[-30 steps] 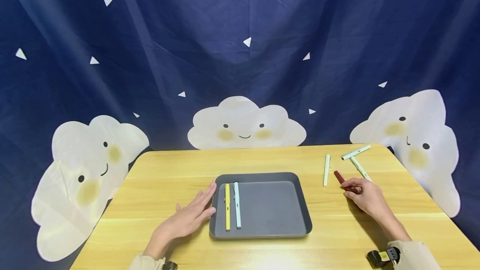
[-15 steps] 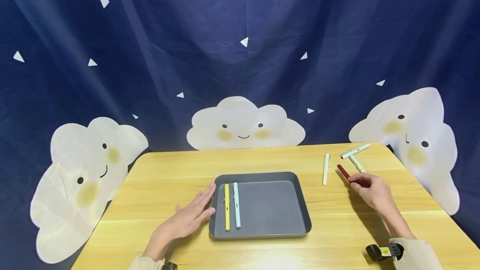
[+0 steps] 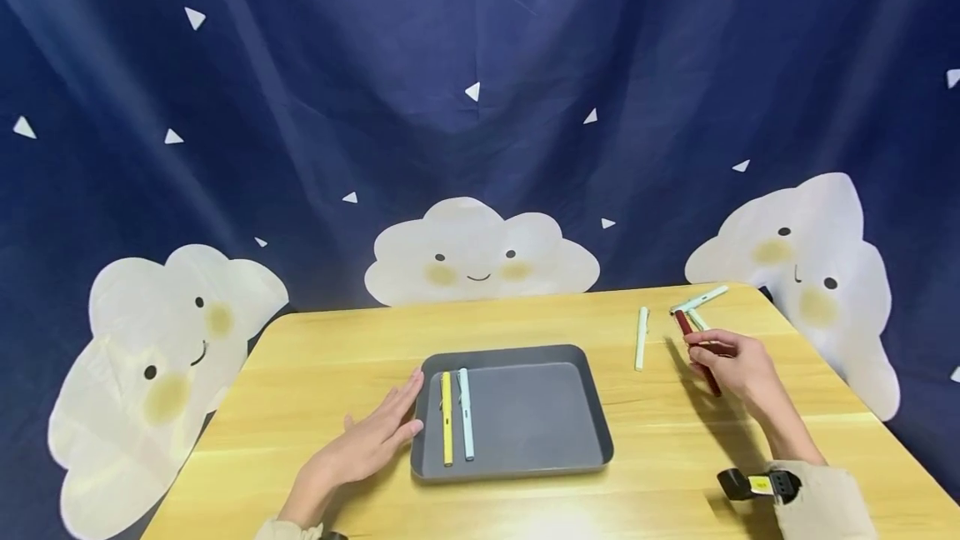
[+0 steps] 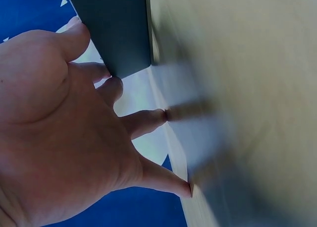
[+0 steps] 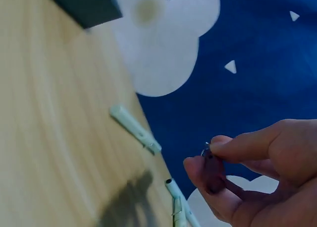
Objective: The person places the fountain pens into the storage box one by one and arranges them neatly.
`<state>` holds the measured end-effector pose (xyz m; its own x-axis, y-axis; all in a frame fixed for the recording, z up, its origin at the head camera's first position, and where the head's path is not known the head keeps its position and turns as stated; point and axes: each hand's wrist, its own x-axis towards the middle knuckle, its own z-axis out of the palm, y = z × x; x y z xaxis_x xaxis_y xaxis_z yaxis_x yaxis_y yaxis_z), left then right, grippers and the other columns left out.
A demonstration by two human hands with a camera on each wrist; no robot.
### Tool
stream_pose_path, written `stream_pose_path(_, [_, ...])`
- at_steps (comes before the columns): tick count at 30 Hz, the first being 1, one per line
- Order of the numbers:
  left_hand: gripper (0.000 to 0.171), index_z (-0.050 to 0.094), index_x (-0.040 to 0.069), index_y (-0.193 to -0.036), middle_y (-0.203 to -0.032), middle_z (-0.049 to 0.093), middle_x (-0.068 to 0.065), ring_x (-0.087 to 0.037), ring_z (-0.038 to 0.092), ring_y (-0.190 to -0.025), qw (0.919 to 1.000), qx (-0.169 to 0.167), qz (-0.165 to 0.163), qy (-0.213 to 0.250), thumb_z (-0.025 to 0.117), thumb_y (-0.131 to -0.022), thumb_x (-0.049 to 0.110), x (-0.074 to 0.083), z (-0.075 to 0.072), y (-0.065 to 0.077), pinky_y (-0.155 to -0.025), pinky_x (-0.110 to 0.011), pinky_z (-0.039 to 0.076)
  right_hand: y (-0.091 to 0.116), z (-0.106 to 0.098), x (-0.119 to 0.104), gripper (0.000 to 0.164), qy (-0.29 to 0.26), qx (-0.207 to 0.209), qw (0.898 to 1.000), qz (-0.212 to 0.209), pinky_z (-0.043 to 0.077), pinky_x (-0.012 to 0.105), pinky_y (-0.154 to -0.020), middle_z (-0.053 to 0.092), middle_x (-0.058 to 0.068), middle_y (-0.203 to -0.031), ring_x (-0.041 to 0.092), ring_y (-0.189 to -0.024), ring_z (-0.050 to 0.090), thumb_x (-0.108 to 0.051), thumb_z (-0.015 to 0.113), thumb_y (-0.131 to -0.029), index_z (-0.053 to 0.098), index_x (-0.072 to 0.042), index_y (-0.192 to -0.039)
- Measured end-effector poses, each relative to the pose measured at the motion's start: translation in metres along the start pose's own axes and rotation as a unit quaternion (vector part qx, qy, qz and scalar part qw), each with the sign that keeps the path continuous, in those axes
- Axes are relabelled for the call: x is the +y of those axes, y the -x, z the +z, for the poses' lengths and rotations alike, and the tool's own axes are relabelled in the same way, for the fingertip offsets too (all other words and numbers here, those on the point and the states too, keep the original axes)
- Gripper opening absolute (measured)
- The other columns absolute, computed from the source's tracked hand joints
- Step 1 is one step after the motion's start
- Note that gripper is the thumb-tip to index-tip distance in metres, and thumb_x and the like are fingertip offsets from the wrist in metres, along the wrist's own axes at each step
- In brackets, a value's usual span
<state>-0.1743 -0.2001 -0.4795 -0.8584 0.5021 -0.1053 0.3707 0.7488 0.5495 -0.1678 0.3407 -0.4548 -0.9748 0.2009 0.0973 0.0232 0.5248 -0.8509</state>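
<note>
My right hand (image 3: 738, 361) pinches a dark red pen (image 3: 686, 325) between thumb and fingers, raised over the table with its shadow below. In the right wrist view the red pen (image 5: 214, 175) points end-on at the camera, its clip by the thumb. My left hand (image 3: 367, 440) lies with spread, straight fingers against the left side of a dark grey tray (image 3: 540, 474). The left wrist view shows thumb and fingertips at the tray wall (image 4: 119, 28), other fingertips on the table. Inside the tray, a yellow pen (image 3: 447, 419) and a pale blue pen (image 3: 467, 415) lie side by side.
A pale green pen (image 3: 641, 338) lies right of the tray on the wooden table (image 3: 337, 348). Behind the right hand, a pale blue-green pen (image 3: 701, 298) lies near another pale green pen (image 3: 697, 319), partly hidden. A dark blue curtain (image 3: 315, 107) hangs behind the table.
The right hand has lifted the red pen off the table, and the pen's lower end now shows below the fingers. The left hand stays at the tray. The head view has shifted slightly.
</note>
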Motion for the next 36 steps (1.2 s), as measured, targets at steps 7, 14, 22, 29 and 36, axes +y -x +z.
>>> stream_pose_path(7, [0.068, 0.009, 0.024, -0.167, -0.172, 0.008, 0.004, -0.044, 0.019, -0.152, 1.0, -0.002, -0.002, 0.001, 0.042, -0.111, 0.043, -0.001, 0.002, 0.002, -0.092, -0.093, -0.001, 0.002, -0.002, -0.008, 0.027, -0.104, -0.049, 0.993, 0.014, 0.061, 0.03, -0.07, 0.075, 0.004, -0.101, 0.011, -0.082, 0.072, -0.009, 0.077, -0.093, 0.073, -0.006, -0.12])
stream_pose_path(14, [0.068, 0.009, 0.025, -0.167, -0.171, 0.009, 0.005, -0.043, 0.018, -0.152, 1.0, -0.003, 0.001, 0.006, 0.042, -0.11, 0.044, 0.001, 0.004, 0.002, -0.091, -0.093, -0.002, 0.006, -0.006, -0.015, 0.02, -0.131, -0.071, 0.989, 0.017, 0.061, 0.031, -0.073, 0.076, -0.001, -0.101, 0.008, -0.085, 0.072, -0.014, 0.076, -0.095, 0.074, -0.023, -0.113])
stream_pose_path(22, [0.068, 0.009, 0.026, -0.167, -0.171, 0.009, 0.007, -0.042, 0.02, -0.153, 0.9999, -0.005, -0.001, 0.009, 0.042, -0.11, 0.045, 0.002, 0.003, 0.005, -0.093, -0.092, -0.002, 0.007, -0.008, -0.019, 0.018, -0.174, -0.068, 0.982, -0.007, 0.062, 0.035, -0.068, 0.076, -0.012, -0.097, 0.01, -0.083, 0.074, -0.006, 0.067, -0.1, 0.075, -0.017, -0.112])
stream_pose_path(29, [0.068, 0.01, 0.025, -0.167, -0.171, 0.009, 0.005, -0.042, 0.019, -0.153, 1.0, 0.005, 0.001, 0.005, 0.043, -0.11, 0.043, 0.001, -0.003, 0.002, -0.092, -0.092, -0.002, 0.002, 0.0, -0.025, 0.017, -0.192, -0.08, 0.978, -0.011, 0.062, 0.041, -0.07, 0.077, 0.0, -0.099, 0.013, -0.082, 0.075, -0.006, 0.061, -0.103, 0.072, -0.011, -0.115])
stream_pose_path(36, [0.068, 0.009, 0.026, -0.167, -0.171, 0.008, 0.006, -0.042, 0.018, -0.153, 1.0, -0.003, -0.002, 0.008, 0.043, -0.11, 0.043, -0.001, -0.001, -0.001, -0.093, -0.092, -0.003, 0.002, 0.003, -0.027, 0.015, -0.227, -0.077, 0.97, -0.026, 0.062, 0.038, -0.072, 0.078, 0.006, -0.096, 0.019, -0.084, 0.077, -0.003, 0.064, -0.102, 0.073, -0.005, -0.112])
